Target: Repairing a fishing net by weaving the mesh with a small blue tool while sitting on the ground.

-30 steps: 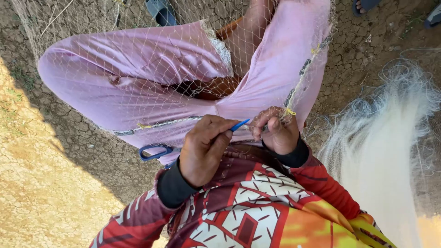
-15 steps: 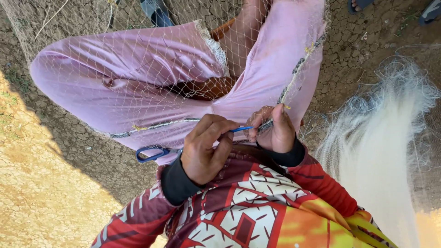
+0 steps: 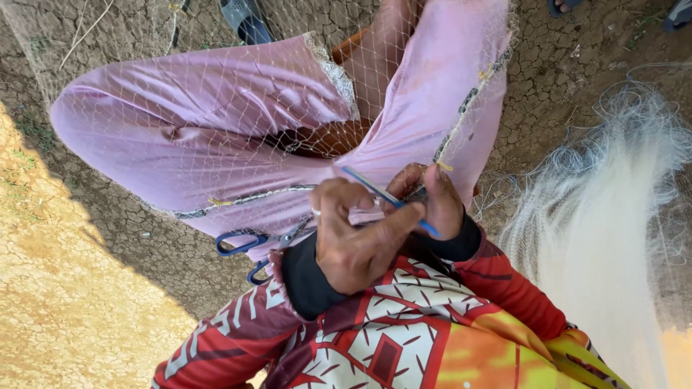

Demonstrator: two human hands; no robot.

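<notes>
Seen from above, looking down at a lap. Cracked dry ground (image 3: 577, 50) all around, sunlit and yellow at the lower left. Pale lilac trousers (image 3: 216, 130) on bent knees, draped with a fine, near-clear fishing net (image 3: 180, 86). A big white heap of bunched net (image 3: 613, 238) to the right, lying on the ground. Red, white and orange patterned sleeves (image 3: 404, 331) at the bottom edge, with black cuffs. Left hand (image 3: 357, 238) closed, grip pinched on a slim blue netting needle (image 3: 389, 198) held slantwise over the lap. Right hand (image 3: 436, 198) just beside, touching the left, fingers curled on the net mesh. Blue-handled scissors (image 3: 249, 248) resting on the trouser leg, near the left wrist. A dark sandal (image 3: 245, 18) at the top edge.
</notes>
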